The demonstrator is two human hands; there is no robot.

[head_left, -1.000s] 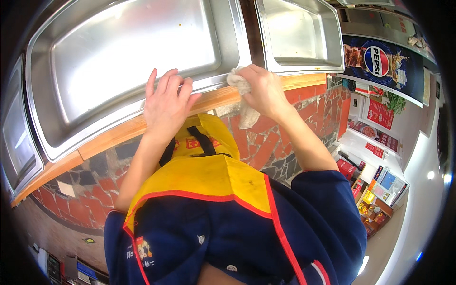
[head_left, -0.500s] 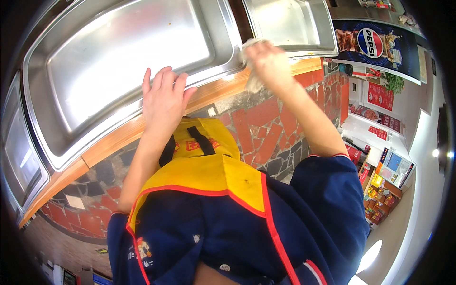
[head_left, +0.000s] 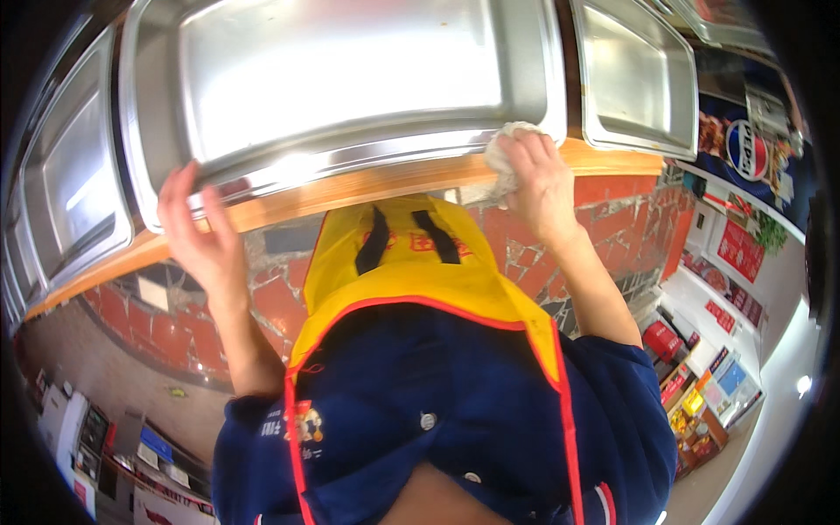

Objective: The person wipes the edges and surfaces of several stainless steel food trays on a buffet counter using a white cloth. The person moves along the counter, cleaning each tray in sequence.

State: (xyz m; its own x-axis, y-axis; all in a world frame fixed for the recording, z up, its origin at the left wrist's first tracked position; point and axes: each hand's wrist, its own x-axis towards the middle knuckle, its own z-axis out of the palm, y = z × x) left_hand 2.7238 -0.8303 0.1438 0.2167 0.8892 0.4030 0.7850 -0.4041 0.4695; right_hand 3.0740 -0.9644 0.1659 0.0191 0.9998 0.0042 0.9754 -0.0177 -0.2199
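A large stainless steel pan [head_left: 157,87] with a wide rim sits in front of me, bare metal showing inside. My right hand [head_left: 541,182] is closed around a crumpled off-white cloth [head_left: 500,171], which presses on the pan's front rim near its right corner. At the front left corner, my left hand [head_left: 199,232] has its fingers apart, fingertips at the rim, and holds nothing.
A wooden edge [head_left: 350,186] runs along the front of the counter, above a red and grey stone-clad wall [head_left: 604,206]. Smaller steel pans stand to the left [head_left: 122,229] and right [head_left: 643,144]. Shelves with goods [head_left: 700,433] are at the right.
My left hand has moved leftward along the rim to the front left corner. The right hand has brought the cloth from the gap between the pans onto the large pan's front rim.
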